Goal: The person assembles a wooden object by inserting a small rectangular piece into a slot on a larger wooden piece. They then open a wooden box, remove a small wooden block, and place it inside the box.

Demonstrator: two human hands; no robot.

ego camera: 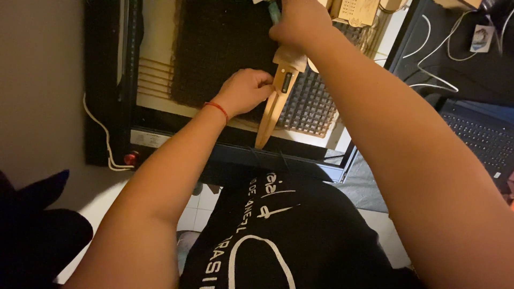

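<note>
My right hand [300, 21] grips the top of a long wooden two-pronged tool [276, 99] with a small dark window in its middle; its prongs point down toward me. My left hand [245, 91], a red thread around its wrist, is closed with its fingers against the tool's left side. Both hands are over the dark honeycomb bed [310, 104] of a machine [160, 115] with an open top. A dark sheet [214, 48] covers the left part of the bed.
Light wooden cut parts [358, 10] lie at the bed's far right. A red round button [131, 158] and a white cable [104, 139] sit at the machine's left front. A laptop [479, 139] and white cables [433, 59] are at right.
</note>
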